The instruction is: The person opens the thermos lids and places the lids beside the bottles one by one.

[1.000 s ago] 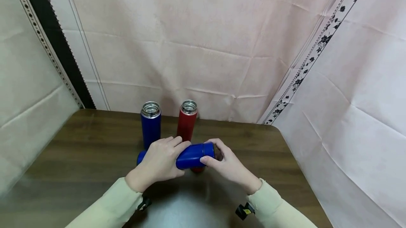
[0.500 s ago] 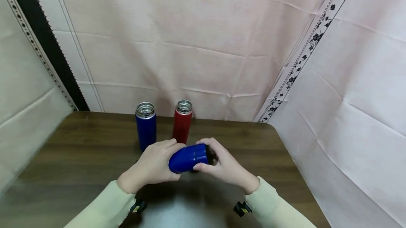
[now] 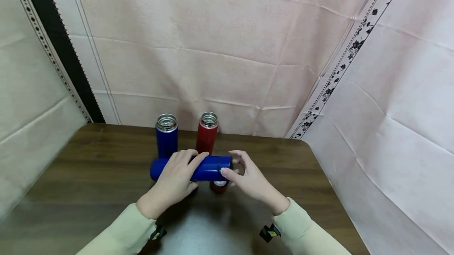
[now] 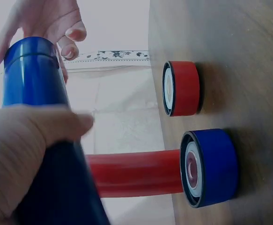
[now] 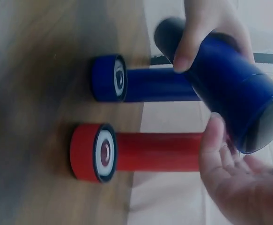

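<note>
A blue thermos bottle (image 3: 207,169) lies sideways in the air, gripped round its body by my left hand (image 3: 175,174). My right hand (image 3: 250,178) is at the bottle's right end, thumb on the lid (image 3: 224,163) and fingers loosely curled about it. A thin seam parts this lid from the body. Behind stand two bottles without lids, one blue (image 3: 166,140) and one red (image 3: 207,138), their steel mouths showing. Beneath the held bottle, a red lid (image 4: 185,89) and a blue lid (image 4: 216,168) rest on the table with their inner sides up.
The brown wooden table (image 3: 103,160) has rounded far corners. A pale cloth (image 3: 227,50) hangs right behind it, and more cloth (image 3: 397,140) with a floral border closes off the right side. Small black cameras (image 3: 269,232) sit under both wrists.
The held bottle tilted its lid end toward the head camera, then levelled out again. Both hands moved with it, and the right hand's fingers shifted about the lid. The standing bottles stayed put.
</note>
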Motion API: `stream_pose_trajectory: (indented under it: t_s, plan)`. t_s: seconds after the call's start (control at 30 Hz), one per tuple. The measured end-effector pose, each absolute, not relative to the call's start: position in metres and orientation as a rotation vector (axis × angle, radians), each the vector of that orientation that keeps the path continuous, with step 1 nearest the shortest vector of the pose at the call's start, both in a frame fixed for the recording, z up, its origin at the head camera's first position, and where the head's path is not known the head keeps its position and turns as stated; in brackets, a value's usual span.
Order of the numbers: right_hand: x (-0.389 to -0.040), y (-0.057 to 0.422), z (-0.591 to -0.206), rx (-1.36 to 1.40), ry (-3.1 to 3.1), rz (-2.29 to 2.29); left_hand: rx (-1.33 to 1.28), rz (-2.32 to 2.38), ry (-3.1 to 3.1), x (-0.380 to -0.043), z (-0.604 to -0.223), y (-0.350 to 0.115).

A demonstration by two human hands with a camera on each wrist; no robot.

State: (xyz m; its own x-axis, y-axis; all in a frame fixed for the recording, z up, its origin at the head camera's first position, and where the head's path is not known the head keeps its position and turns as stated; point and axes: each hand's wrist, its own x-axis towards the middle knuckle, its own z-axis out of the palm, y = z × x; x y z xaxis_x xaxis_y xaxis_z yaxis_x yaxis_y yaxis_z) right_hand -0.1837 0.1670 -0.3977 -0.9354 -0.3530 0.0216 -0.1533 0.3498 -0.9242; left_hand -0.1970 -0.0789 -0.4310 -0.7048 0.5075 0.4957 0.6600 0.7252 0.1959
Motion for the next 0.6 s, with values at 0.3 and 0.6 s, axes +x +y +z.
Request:
stream_pose_trajectory:
  t_s: [0.3, 0.6]
  plan:
    - [-0.1849, 0.1645, -0.4024, -0.404, 2.386, -1.632, -0.910, -0.461, -2.451, -0.1939, -0.4308, -0.0766]
    - [-0.1824, 0.1700, -0.4023, -0.441, 2.399, -1.570, -0.949, -0.502, -2.458, -0.1951, -0.4327, -0.0773]
